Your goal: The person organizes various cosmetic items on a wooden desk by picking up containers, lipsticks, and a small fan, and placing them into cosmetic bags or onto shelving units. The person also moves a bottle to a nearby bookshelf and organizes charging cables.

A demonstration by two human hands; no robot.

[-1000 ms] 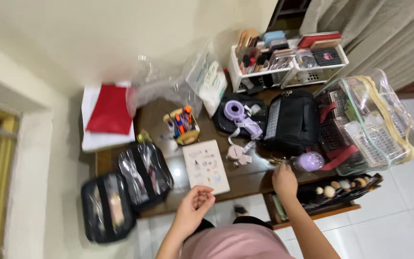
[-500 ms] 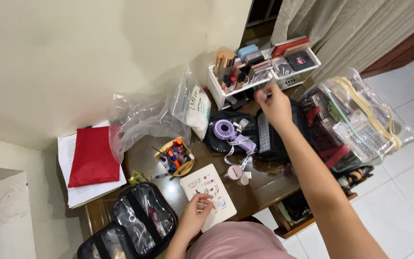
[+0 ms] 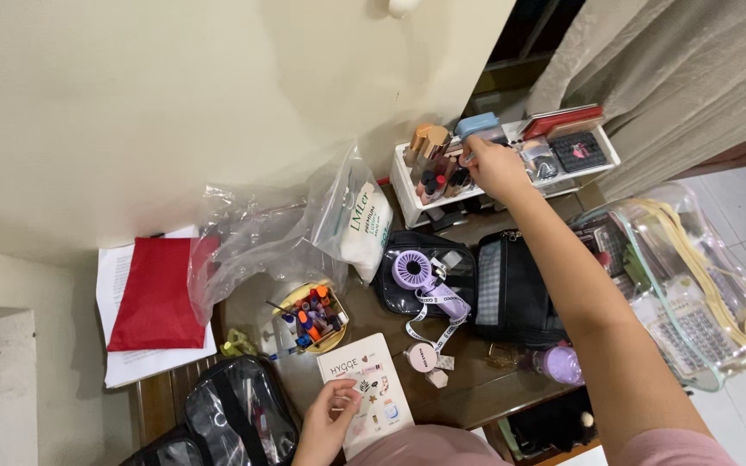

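Up top, right hand (image 3: 496,166) reaches into white organizer (image 3: 407,185), whose long axis runs left-right.

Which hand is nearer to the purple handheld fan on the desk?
Left. The left hand rests on the white booklet, below-left of the purple fan; the right hand reaches into the white organizer, farther away.
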